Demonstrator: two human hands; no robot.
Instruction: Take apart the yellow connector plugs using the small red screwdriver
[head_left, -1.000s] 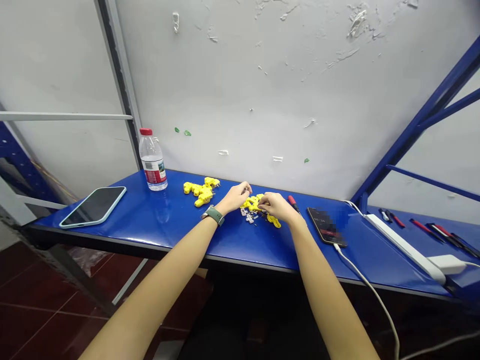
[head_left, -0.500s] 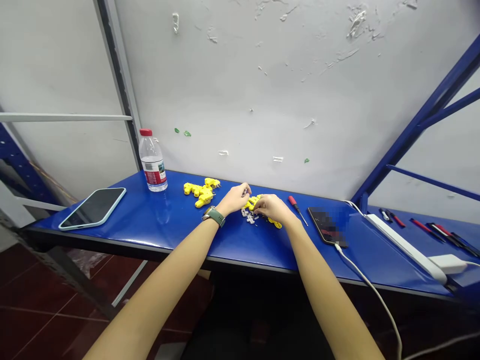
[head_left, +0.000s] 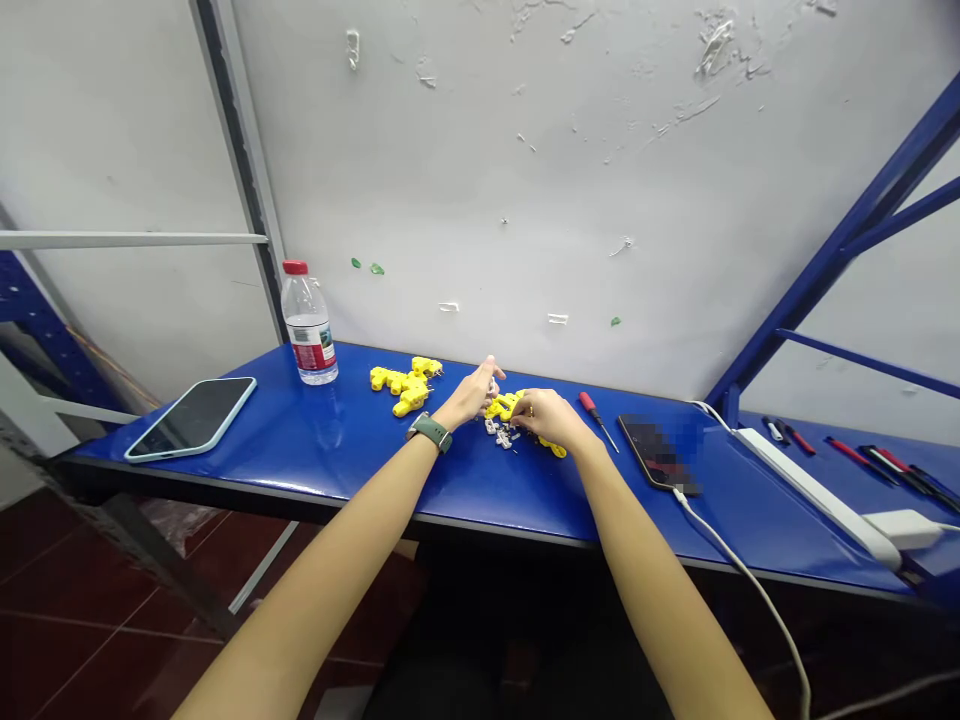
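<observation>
My left hand [head_left: 472,394], with a green-strapped watch at its wrist, is closed on a small whitish part [head_left: 493,388] that shows between its fingers. Just right of it, my right hand [head_left: 547,415] points down with its fingers pinched together over the small parts; whatever they grip is hidden. Yellow plastic pieces [head_left: 504,405] lie between and beneath the hands, and another yellow piece [head_left: 556,450] shows below the right hand. Small pale parts [head_left: 498,433] are scattered in front of the fingers. To the left sits a group of yellow plug-like bodies [head_left: 405,382] with thin metal ends.
A red-handled screwdriver [head_left: 597,420] and a dark phone [head_left: 654,455] with a white cable lie to the right, before a white power strip [head_left: 817,497] and several pens [head_left: 892,465]. Leftward are a water bottle [head_left: 310,340] and another phone [head_left: 193,420]. A wall backs the blue table [head_left: 315,440].
My left hand has turned slightly, its index finger lifting, and the whitish part shows more plainly. My right hand stays nearly in place. The whole view has shifted slightly.
</observation>
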